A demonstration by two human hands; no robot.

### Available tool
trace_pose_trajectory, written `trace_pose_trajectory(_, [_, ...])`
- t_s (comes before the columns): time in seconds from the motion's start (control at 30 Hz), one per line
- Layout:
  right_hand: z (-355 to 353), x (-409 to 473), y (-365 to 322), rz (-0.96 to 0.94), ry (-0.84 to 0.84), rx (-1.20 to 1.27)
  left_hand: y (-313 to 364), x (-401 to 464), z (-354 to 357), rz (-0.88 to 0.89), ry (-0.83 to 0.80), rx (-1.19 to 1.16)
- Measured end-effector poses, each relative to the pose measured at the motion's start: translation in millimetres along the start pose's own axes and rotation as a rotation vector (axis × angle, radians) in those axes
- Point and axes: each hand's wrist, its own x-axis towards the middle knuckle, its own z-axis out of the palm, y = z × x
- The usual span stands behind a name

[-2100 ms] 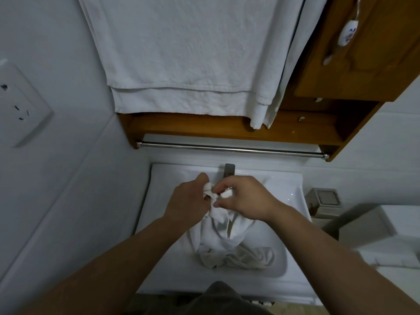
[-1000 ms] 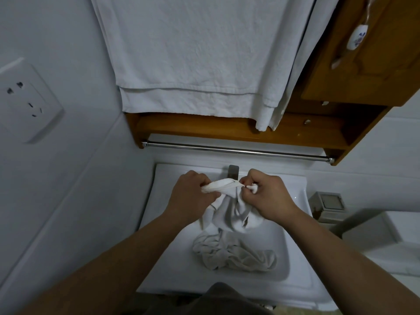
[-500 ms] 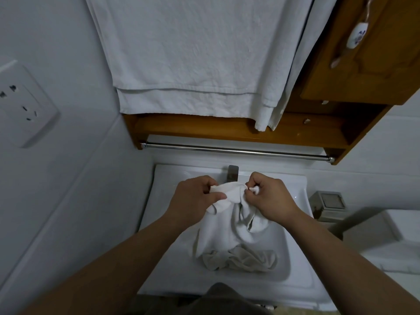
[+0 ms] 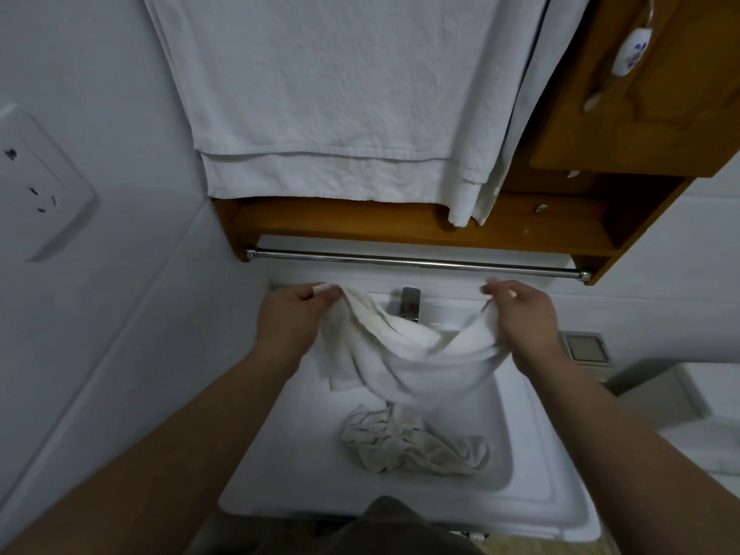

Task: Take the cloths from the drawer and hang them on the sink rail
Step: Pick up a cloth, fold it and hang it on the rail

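A white cloth [image 4: 408, 354] sags in a loose arc between my two hands over the white sink [image 4: 280, 466]. My left hand [image 4: 290, 318] pinches its left corner and my right hand [image 4: 524, 314] pinches its right end. Part of the cloth trails down towards a second, crumpled cloth [image 4: 416, 444] lying in the basin. The bare metal rail [image 4: 416, 263] runs across just above and behind my hands, under a wooden shelf [image 4: 400, 224].
Large white towels [image 4: 340, 94] hang from above the shelf. A wooden cabinet [image 4: 640, 94] stands at the upper right, a wall socket [image 4: 36, 186] on the left wall. The tap [image 4: 410, 304] sits behind the cloth. A grey box [image 4: 584, 348] is right of the sink.
My hands have moved apart and slightly up, spreading the cloth wide; before, they were close together bunching it. The crumpled cloth stays in the basin.
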Motion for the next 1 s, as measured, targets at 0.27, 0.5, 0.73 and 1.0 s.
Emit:
trace_pose_trajectory(0.27, [-20,22,10,0.201,0.155,0.032,0,12,-5,0.094,0.075,0.155])
trace_pose_trajectory(0.5, [-34,22,13,0.409,-0.217,0.475,1,22,-12,0.068,0.105,0.080])
trace_pose_trajectory(0.73, [-34,28,15,0.462,-0.432,0.618,11,34,-15,0.078,0.202,0.020])
trace_pose_trajectory(1.0, [-29,33,31,0.355,-0.542,-0.055,9,36,-15,0.112,0.209,0.078])
